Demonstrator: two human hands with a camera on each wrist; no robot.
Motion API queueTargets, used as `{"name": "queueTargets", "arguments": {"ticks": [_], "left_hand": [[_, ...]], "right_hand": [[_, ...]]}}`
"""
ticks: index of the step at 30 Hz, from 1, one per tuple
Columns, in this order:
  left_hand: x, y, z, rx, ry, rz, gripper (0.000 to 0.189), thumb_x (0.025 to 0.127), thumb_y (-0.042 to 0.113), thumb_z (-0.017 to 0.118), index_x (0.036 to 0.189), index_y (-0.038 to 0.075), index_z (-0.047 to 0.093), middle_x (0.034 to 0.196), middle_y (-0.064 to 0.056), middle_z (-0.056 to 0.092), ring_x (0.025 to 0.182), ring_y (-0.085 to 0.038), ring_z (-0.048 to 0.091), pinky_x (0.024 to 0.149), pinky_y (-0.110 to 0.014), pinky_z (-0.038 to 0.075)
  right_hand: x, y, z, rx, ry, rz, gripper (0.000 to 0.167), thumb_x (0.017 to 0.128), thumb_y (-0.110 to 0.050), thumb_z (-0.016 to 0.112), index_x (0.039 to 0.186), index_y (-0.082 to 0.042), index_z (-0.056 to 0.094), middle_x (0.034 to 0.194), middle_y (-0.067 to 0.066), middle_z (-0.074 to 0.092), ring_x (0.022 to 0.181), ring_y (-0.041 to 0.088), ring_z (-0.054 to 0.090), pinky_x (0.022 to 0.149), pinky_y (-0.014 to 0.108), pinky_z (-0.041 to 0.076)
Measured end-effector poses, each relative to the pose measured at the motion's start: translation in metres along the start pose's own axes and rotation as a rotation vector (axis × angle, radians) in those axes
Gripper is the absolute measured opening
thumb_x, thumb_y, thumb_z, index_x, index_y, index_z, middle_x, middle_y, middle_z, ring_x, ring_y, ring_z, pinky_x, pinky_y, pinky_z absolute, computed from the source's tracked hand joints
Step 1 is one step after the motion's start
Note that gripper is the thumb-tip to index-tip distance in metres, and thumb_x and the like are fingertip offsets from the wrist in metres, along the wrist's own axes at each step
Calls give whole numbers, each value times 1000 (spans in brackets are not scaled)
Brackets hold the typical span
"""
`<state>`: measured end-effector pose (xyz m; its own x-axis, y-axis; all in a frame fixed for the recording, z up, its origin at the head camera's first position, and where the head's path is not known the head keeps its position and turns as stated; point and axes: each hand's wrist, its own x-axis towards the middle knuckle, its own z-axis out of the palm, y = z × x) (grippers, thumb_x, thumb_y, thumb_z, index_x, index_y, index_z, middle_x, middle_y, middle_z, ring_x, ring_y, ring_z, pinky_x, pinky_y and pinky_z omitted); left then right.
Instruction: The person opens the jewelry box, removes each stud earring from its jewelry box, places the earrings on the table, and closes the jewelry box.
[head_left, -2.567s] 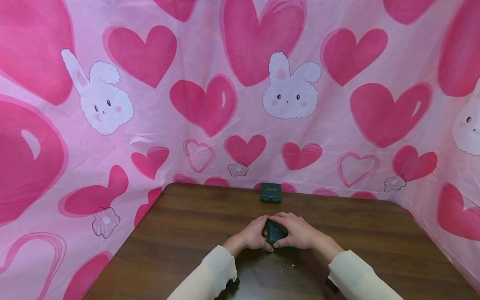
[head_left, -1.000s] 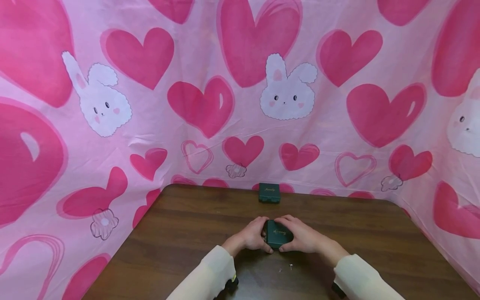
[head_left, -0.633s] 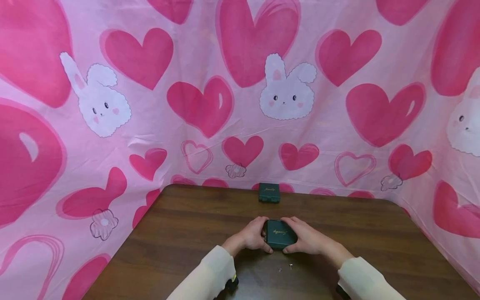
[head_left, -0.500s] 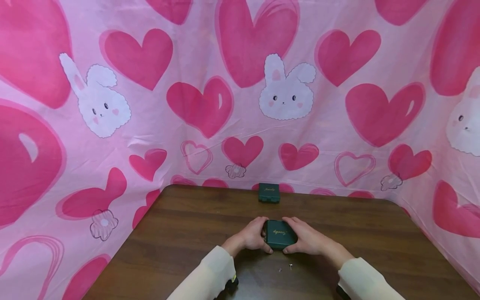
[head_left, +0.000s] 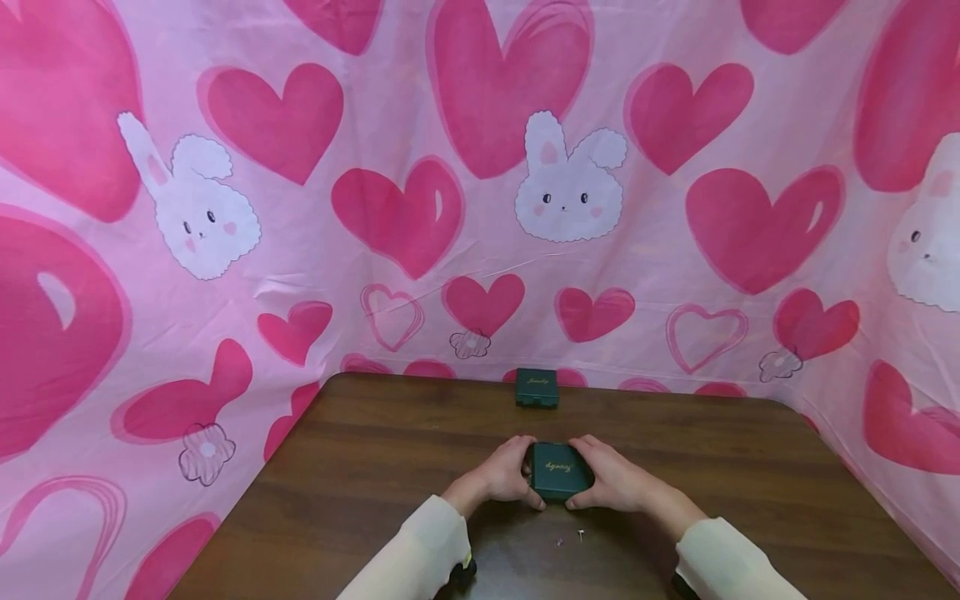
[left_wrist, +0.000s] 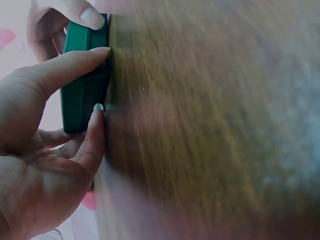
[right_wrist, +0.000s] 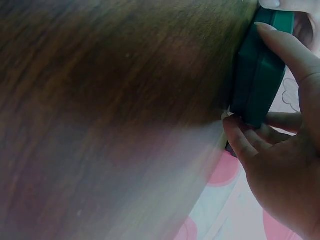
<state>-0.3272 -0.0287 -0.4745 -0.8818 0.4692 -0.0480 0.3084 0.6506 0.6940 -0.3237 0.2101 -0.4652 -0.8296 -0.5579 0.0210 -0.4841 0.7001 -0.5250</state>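
A dark green jewelry box [head_left: 561,470] with gold script on its flat lid lies on the table between the hands. My left hand [head_left: 506,472] grips its left side, thumb at the near edge and fingers at the far edge. On the opposite side my right hand [head_left: 615,477] holds it the same way. In the left wrist view the thumb presses along the green box wall [left_wrist: 75,100], just over the wood. The right wrist view shows the thumb and curled fingertips at the green box [right_wrist: 260,75] too.
A second green box [head_left: 537,389] with gold script stands at the table's back edge. Two tiny shiny bits lie in front of the hands, one a pin-like stud [head_left: 581,535]. A pink heart-and-rabbit cloth [head_left: 480,242] hangs behind the brown wooden table [head_left: 375,450].
My right hand has shifted right from over the jewelry box to its right side, uncovering the lettered lid, which now lies flat. My left hand has stayed at the left side.
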Motion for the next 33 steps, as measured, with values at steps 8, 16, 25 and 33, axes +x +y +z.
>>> {"name": "queueTargets", "arguments": {"ticks": [8, 16, 25, 33], "left_hand": [[4, -9, 1, 1, -20, 21, 92, 70, 30, 96, 143, 7, 46, 125, -4, 54, 106, -19, 52, 101, -43, 50], [0, 0, -1, 1, -12, 34, 90, 69, 26, 97, 140, 5, 47, 126, -5, 55, 110, -20, 53, 104, -43, 48], [1, 8, -6, 11, 6, 45, 88, 71, 23, 96, 142, 5, 47, 128, -4, 54, 110, -19, 52, 104, -38, 48], [3, 9, -7, -25, 7, 47, 94, 73, 22, 94, 149, 4, 42, 130, -5, 53, 107, -18, 52, 101, -36, 50]], "right_hand": [[-1, 1, 2, -4, 2, -13, 90, 76, -43, 89, 142, 3, 49, 132, 13, 54, 116, 30, 54, 102, 57, 47], [-3, 0, 0, -27, 42, -43, 91, 74, -47, 90, 142, 0, 51, 131, 8, 55, 114, 26, 56, 100, 56, 48], [-5, -3, -7, -14, 83, -58, 88, 74, -42, 91, 142, -2, 52, 131, 7, 56, 114, 24, 57, 101, 55, 49], [-6, -3, -13, 8, 83, -41, 88, 74, -41, 91, 143, -2, 51, 132, 8, 55, 115, 25, 56, 102, 54, 48]]}}
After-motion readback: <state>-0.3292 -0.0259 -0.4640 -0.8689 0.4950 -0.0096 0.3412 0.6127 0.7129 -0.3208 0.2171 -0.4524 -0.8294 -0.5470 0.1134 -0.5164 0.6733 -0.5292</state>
